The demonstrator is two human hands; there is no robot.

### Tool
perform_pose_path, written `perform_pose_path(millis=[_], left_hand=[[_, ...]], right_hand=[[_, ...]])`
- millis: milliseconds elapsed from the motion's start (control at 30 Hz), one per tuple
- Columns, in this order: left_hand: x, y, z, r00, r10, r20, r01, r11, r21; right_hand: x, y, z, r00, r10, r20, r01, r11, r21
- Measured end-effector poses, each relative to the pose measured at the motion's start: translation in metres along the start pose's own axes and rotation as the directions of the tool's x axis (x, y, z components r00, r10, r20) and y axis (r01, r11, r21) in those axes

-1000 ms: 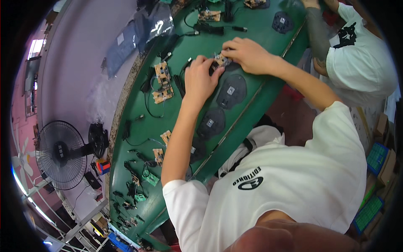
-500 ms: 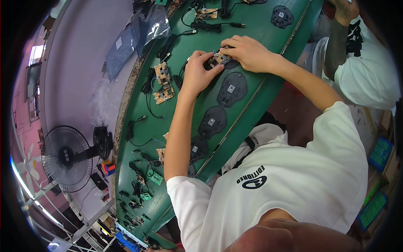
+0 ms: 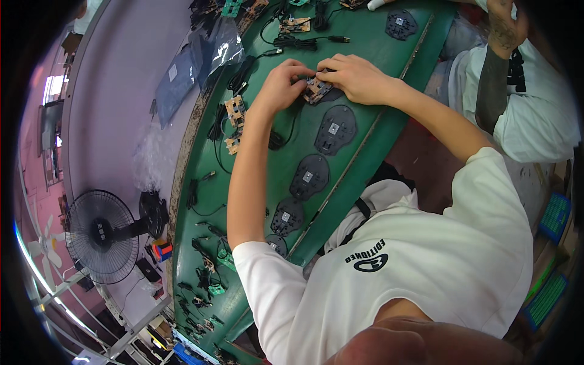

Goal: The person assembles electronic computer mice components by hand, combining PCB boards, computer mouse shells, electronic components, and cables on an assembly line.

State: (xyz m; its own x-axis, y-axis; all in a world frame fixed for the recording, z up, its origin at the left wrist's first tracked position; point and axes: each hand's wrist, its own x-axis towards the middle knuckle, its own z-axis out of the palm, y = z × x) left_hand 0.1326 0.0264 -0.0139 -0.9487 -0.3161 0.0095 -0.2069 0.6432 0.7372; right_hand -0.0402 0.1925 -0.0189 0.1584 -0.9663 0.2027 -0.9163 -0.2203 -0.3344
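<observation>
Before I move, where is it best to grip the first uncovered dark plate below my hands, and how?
Probably its long side edges, from above: the dark plate lies flat on the green table, sides apparently free, while its lower end lies close to the next plate.

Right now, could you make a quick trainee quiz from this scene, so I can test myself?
1. Multiple choice: which thing are the person's left hand and right hand nearest to?
A) a clear bag
B) a tan circuit board
C) a blue tray
2. True or false: the black fan is on the picture's left side of both hands.
3. Fill in the colour: the dark plates lie on a ____ table.

Key: 1. B; 2. True; 3. green.
</observation>
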Motion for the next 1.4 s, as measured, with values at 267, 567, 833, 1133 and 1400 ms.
perform_pose_path(millis=[267, 567, 833, 1133, 1400], left_hand=[[-0.010, -0.005, -0.012, 0.988, 0.144, 0.049, -0.152, 0.940, 0.305], [-0.048, 0.022, 0.011, 0.950, -0.036, -0.310, 0.064, 0.995, 0.082], [-0.075, 0.027, 0.027, 0.934, -0.065, -0.352, 0.136, 0.974, 0.180], [-0.072, 0.026, 0.021, 0.949, -0.155, -0.274, 0.177, 0.983, 0.055], [-0.069, 0.030, 0.028, 0.933, -0.128, -0.336, 0.220, 0.942, 0.253]], right_hand=[[0.000, -0.004, -0.002, 0.999, 0.027, 0.031, -0.027, 1.000, -0.004], [-0.002, -0.002, 0.000, 1.000, 0.011, 0.003, -0.011, 0.999, -0.045], [0.008, -0.017, 0.009, 1.000, 0.000, -0.017, 0.001, 1.000, 0.009], [0.012, -0.020, 0.007, 0.999, 0.014, 0.032, -0.013, 1.000, -0.026], [0.010, -0.020, 0.006, 1.000, 0.030, -0.002, -0.030, 0.998, -0.047]])
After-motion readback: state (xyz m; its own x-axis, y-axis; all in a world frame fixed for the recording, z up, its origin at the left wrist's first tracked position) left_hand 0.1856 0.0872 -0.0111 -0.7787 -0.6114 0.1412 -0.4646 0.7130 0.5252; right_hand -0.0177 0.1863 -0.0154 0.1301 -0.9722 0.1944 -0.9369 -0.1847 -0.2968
